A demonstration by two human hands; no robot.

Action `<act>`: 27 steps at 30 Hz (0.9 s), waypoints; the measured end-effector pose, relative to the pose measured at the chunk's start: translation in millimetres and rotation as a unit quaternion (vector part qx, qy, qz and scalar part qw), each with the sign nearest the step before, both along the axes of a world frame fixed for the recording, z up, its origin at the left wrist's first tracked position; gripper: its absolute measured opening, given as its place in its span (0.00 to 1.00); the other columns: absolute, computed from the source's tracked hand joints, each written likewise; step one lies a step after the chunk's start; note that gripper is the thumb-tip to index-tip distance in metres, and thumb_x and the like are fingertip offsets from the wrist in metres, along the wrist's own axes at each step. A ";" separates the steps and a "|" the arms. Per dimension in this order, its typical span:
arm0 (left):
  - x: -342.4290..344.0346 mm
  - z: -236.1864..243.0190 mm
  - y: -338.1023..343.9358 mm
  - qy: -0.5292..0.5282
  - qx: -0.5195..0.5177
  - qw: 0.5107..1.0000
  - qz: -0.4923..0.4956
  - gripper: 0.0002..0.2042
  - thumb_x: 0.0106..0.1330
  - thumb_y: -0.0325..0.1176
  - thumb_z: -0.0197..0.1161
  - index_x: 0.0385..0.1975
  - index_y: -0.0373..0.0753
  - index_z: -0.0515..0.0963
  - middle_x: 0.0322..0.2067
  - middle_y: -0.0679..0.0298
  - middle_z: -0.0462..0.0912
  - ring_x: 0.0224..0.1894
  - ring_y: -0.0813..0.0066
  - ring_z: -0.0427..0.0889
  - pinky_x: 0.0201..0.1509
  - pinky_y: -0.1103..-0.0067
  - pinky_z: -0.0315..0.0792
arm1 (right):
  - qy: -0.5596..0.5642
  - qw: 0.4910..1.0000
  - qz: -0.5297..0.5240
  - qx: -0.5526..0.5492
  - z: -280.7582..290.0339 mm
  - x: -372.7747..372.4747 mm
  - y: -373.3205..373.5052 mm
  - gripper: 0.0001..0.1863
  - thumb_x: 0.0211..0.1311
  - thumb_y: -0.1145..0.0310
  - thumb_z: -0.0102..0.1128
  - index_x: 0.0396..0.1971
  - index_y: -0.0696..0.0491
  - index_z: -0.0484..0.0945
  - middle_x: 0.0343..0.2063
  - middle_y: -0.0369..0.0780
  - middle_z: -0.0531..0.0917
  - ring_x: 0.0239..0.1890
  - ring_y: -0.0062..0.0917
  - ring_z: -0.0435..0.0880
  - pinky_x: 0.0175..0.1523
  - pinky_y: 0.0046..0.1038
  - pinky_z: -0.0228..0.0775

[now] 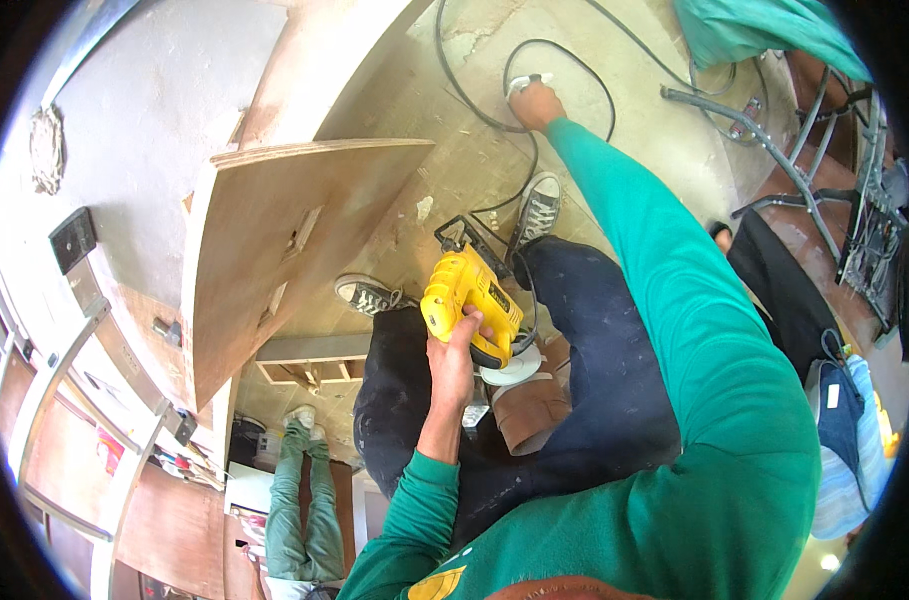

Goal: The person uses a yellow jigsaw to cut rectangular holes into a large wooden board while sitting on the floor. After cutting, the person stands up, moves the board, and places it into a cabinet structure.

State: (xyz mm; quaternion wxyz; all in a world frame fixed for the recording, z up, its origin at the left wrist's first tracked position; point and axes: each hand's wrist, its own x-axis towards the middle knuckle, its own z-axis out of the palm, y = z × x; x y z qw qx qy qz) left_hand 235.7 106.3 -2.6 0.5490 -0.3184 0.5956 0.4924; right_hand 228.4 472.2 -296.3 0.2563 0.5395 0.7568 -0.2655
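My left hand [453, 360] is wrapped round the handle of a yellow-and-black corded power tool, by its shape a jigsaw [474, 300], held over my lap between my knees. The black frame at the tool's front end points away from me. My right arm is stretched far forward to the floor. There my right hand [536, 105] is closed on a small whitish thing [530, 80], too small to make out, beside a loop of black cord [574, 45]. A white disc [514, 368] and a brown cylindrical roll [530, 412] are just below the jigsaw.
A plywood panel [294, 235] stands tilted at my left, near a larger grey board [164, 110]. Folded metal frames [804, 170] lie at the far right, under green cloth [774, 30]. A ladder [59, 365] is at the left. Another person's legs [304, 510] show at lower left.
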 end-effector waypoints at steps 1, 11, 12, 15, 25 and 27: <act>0.9 -2.6 0.2 0.011 0.001 1.000 0.001 0.14 0.69 0.36 0.66 0.50 0.35 0.78 0.36 0.62 0.83 0.40 0.73 0.84 0.49 0.73 0.78 | 0.000 1.000 0.022 -0.009 -7.6 -2.6 0.8 0.28 0.72 0.51 0.54 0.49 0.62 0.87 0.52 0.60 0.87 0.57 0.55 0.87 0.63 0.47 0.80; 3.6 -7.4 4.6 0.001 0.024 1.000 -0.006 0.14 0.70 0.35 0.65 0.48 0.33 0.79 0.34 0.62 0.84 0.38 0.72 0.84 0.49 0.72 0.77 | -0.003 0.976 0.215 -0.022 -41.0 -5.6 10.1 0.22 0.71 0.55 0.56 0.45 0.58 0.90 0.50 0.54 0.90 0.54 0.50 0.89 0.59 0.46 0.82; 8.0 -8.9 3.1 0.007 0.011 1.000 -0.009 0.14 0.69 0.35 0.65 0.47 0.33 0.79 0.32 0.62 0.84 0.38 0.71 0.84 0.49 0.72 0.77 | -0.007 0.973 0.227 -0.035 -39.7 -3.8 5.2 0.22 0.71 0.56 0.56 0.45 0.58 0.90 0.50 0.54 0.90 0.54 0.50 0.90 0.59 0.46 0.82; 11.9 -7.8 3.6 0.018 0.021 1.000 -0.010 0.14 0.68 0.35 0.66 0.48 0.33 0.80 0.34 0.62 0.84 0.38 0.71 0.84 0.48 0.73 0.77 | -0.059 0.954 0.289 -0.048 -23.3 -17.7 -6.7 0.22 0.70 0.57 0.56 0.48 0.57 0.90 0.52 0.51 0.90 0.54 0.50 0.90 0.57 0.47 0.84; 2.8 0.6 3.3 0.032 0.019 0.998 -0.051 0.14 0.69 0.33 0.65 0.50 0.33 0.78 0.36 0.61 0.84 0.38 0.72 0.84 0.47 0.73 0.78 | -0.038 0.968 0.248 0.003 -33.7 7.9 12.4 0.18 0.66 0.60 0.68 0.47 0.58 0.89 0.51 0.51 0.90 0.53 0.49 0.90 0.56 0.46 0.84; 1.8 -0.1 0.2 0.027 0.026 0.999 -0.034 0.17 0.68 0.30 0.67 0.53 0.33 0.74 0.42 0.60 0.82 0.38 0.72 0.85 0.48 0.72 0.79 | -0.005 0.964 0.265 0.012 -18.8 5.0 21.5 0.16 0.67 0.57 0.69 0.44 0.54 0.91 0.47 0.52 0.91 0.50 0.50 0.91 0.55 0.47 0.84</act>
